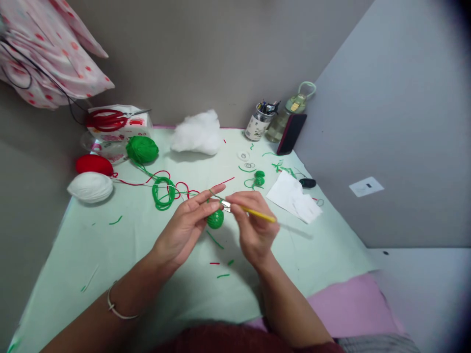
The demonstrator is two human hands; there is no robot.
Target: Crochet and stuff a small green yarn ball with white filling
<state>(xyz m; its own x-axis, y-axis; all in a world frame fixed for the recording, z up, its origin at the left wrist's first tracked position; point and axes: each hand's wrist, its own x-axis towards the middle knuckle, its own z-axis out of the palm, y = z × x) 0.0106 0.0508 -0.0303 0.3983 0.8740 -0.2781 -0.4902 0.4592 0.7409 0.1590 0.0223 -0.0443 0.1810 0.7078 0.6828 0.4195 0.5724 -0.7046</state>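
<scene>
My left hand (184, 225) pinches a small green crocheted ball (215, 219) between thumb and fingers, with yarn running over the raised index finger. A crochet hook (259, 214) with a yellow handle is held in my right hand (255, 233), its silver part meeting the left fingertips at the ball's top. The hook's tip is too small to make out. Left of the hands lies a loose coil of green yarn (154, 194). Behind it are a green yarn ball (143, 149), a red yarn ball (93, 165) and a white yarn ball (90, 187).
White stuffing (196, 133) lies by the back wall. Red-handled scissors (106, 120) rest on a box at left. At back right stand a pen cup (258, 125), a bottle (280, 122) and a phone (292, 134). White paper (292, 196) and yarn scraps lie about.
</scene>
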